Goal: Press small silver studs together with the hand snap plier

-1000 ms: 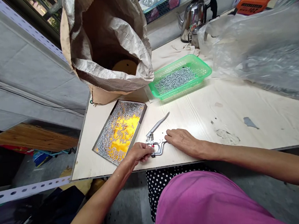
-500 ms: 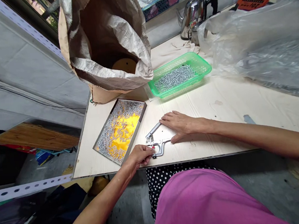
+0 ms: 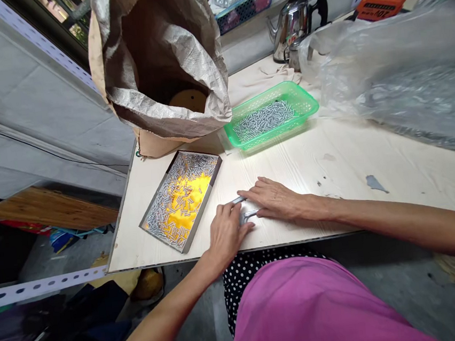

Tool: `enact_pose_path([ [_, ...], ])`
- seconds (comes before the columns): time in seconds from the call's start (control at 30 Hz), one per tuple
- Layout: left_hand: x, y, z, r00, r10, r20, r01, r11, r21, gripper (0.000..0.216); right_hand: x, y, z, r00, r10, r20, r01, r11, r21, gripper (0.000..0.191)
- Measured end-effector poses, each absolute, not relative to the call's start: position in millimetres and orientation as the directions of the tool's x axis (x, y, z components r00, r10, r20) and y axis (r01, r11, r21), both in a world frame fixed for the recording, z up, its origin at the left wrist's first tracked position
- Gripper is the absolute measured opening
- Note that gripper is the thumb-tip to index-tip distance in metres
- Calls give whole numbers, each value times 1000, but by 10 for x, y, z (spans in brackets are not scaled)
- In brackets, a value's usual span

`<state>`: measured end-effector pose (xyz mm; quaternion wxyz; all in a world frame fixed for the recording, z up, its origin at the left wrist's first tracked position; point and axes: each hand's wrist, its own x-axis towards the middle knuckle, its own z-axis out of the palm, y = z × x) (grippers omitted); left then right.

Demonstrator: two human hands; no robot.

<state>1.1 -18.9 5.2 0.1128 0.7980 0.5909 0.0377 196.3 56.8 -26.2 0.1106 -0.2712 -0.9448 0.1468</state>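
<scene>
A pair of snap pliers (image 3: 249, 214) with metal handles lies on the table near its front edge. My right hand (image 3: 276, 198) is curled over the handle ends, thumb on one handle and fingers on the other. My left hand (image 3: 227, 227) wraps over the head of the pliers, fingers on the far side and thumb on the near side. It hides the jaws and whatever may be in them. Left of the pliers lies a shallow tray (image 3: 201, 219) of small silvery metal pieces (image 3: 162, 219), its yellow bottom showing through.
Behind the tray stands a large open paper sack (image 3: 117, 68). A green basket (image 3: 306, 110) holds more silvery pieces. A metal kettle (image 3: 292, 25) stands at the back, with a clear plastic bag (image 3: 402, 68) on the right and an orange box (image 3: 382, 1) behind it.
My left hand has moved from pinching at the jaws to covering the pliers' head. My right hand has shifted slightly left and down, and the handles look closer together.
</scene>
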Motion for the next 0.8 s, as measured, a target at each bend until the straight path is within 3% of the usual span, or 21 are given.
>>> enact_pose_path([
  [0.1, 99, 28, -31, 440, 894, -82, 882, -413, 227, 62, 1990, 542, -306, -806, 575, 140, 493, 784, -376, 78],
  [0.23, 102, 215, -82, 531, 834, -150, 837, -489, 244, 64, 2060, 554, -281, -761, 647, 51, 593, 725, -351, 83],
  [0.37, 140, 233, -68, 516, 837, -184, 854, -486, 186, 57, 2067, 580, -172, -754, 656, -7, 631, 722, -284, 54],
  [0.53, 230, 203, -73, 467, 863, -192, 883, -441, 161, 23, 1980, 584, -211, -779, 625, -50, 616, 747, -251, 10],
  [0.67, 259, 215, -67, 447, 871, -204, 894, -429, 128, 10, 1943, 578, -288, -784, 619, -56, 607, 744, -279, 18],
  [0.8, 249, 166, -72, 418, 896, -151, 908, -406, 106, 26, 2033, 663, -252, -790, 613, -2, 581, 747, -321, 17],
])
